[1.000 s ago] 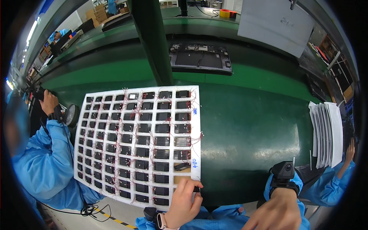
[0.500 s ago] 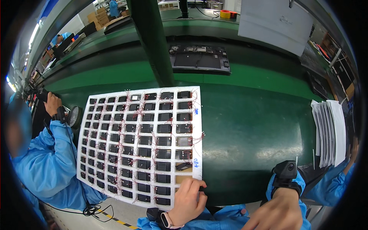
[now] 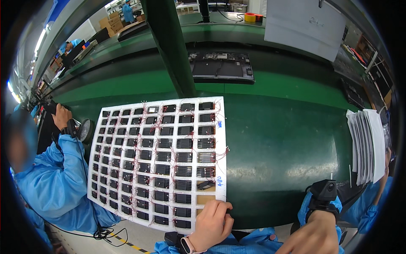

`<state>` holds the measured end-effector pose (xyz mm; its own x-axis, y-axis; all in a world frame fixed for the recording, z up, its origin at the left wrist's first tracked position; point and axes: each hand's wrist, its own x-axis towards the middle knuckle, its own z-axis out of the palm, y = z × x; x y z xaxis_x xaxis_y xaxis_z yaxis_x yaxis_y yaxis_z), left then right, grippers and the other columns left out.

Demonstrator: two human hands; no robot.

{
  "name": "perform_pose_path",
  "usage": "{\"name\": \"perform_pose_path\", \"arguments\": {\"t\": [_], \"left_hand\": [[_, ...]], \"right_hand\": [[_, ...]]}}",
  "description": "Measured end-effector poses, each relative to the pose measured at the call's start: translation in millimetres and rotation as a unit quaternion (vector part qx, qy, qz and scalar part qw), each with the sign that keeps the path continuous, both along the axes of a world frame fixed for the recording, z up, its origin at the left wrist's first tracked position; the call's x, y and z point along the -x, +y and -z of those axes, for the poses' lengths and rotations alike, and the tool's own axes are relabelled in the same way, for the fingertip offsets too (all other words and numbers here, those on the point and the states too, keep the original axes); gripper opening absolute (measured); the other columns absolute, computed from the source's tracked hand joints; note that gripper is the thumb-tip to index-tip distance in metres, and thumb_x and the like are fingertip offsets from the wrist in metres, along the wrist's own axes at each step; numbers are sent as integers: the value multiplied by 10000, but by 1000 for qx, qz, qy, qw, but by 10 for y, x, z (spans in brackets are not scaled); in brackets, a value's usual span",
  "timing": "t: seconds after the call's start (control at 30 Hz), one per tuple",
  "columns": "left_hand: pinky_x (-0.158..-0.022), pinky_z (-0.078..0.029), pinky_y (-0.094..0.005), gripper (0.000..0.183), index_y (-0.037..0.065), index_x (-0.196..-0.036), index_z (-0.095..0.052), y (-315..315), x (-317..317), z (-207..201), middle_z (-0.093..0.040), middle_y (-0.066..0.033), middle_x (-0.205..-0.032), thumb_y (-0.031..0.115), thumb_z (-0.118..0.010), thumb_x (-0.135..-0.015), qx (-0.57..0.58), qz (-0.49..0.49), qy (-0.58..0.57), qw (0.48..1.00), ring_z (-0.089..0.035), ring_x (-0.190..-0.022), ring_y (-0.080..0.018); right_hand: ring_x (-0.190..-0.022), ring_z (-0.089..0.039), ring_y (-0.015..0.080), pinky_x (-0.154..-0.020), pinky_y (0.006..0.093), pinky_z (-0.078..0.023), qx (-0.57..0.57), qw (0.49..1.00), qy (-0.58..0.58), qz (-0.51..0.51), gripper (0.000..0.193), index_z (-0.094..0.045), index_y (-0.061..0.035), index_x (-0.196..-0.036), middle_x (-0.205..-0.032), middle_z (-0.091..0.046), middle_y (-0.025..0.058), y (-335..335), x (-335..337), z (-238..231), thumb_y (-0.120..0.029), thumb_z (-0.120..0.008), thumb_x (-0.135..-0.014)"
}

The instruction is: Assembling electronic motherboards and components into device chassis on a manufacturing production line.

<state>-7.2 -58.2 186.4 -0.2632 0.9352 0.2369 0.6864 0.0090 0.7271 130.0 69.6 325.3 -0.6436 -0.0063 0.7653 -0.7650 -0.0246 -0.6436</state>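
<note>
A white foam tray [image 3: 220,146] lies on the green bench, its pockets holding rows of black finned parts with thin red wires. Over its near right corner rests my left hand [image 3: 212,224], fingers curled and closed; what they hold, if anything, is hidden. Just beyond this hand, one pocket [image 3: 206,199] shows a bare tan bottom, and the pocket past it contains a tilted black part [image 3: 206,185]. My right hand [image 3: 313,239] is low at the front edge, right of the tray. The lower border of the picture cuts off its fingers.
An opened laptop-like black panel [image 3: 222,67] lies behind a green post [image 3: 171,51]. White sheets or sleeves [image 3: 367,146] stand in a stack at the right. A co-worker in blue [image 3: 55,182] sits at the left, beside a round dark-rimmed object [image 3: 85,130]. Another blue sleeve [image 3: 361,207] shows at right.
The whole scene has shifted slightly right in the picture. My left hand stays at the tray's corner with fingers curled; my right hand stays low at the front.
</note>
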Motion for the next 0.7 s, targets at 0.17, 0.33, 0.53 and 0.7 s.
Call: {"name": "perform_pose_path", "arguments": {"t": [0.17, 0.33, 0.53, 0.7], "left_hand": [[-661, -482, -349, 200, 18, -935, -603, -49, 67, 53, -557, -119, -866, 11, -603, -734, -3, -8, -1, 1000, -577, -778, -284], [-657, -483, -350, 206, 19, -945, -606, 55, -43, -49, -561, -120, -871, 12, -605, -738, -11, 23, -3, 1000, -580, -781, -286], [-660, -488, -349, 208, 18, -948, -609, -15, 38, 35, -569, -118, -878, 8, -611, -740, -6, 1, -1, 1000, -587, -785, -285], [-651, -494, -345, 198, 17, -951, -609, 0, 18, 45, -574, -120, -890, 7, -636, -755, -22, 4, -5, 1000, -599, -776, -283]], "right_hand": [[-489, -461, 163, -428, 263, -337, 0, 1000, -4, -15, 229, -656, 5, -927, -648, -487, 72, -33, 81, 63, 113, -506, -791], [-535, -489, 321, -654, 468, -512, -42, 997, -31, -60, 282, -522, -1, -654, -619, -465, 165, 101, -247, 7, -88, -483, -919], [-487, -460, 161, -432, 263, -347, -24, 1000, 0, -10, 238, -658, -2, -917, -643, -486, 74, -5, 53, 41, 114, -499, -784], [-477, -457, 156, -443, 256, -373, -56, 998, -4, 16, 235, -665, 5, -903, -625, -490, 69, 43, 43, -13, 112, -496, -781]]}}
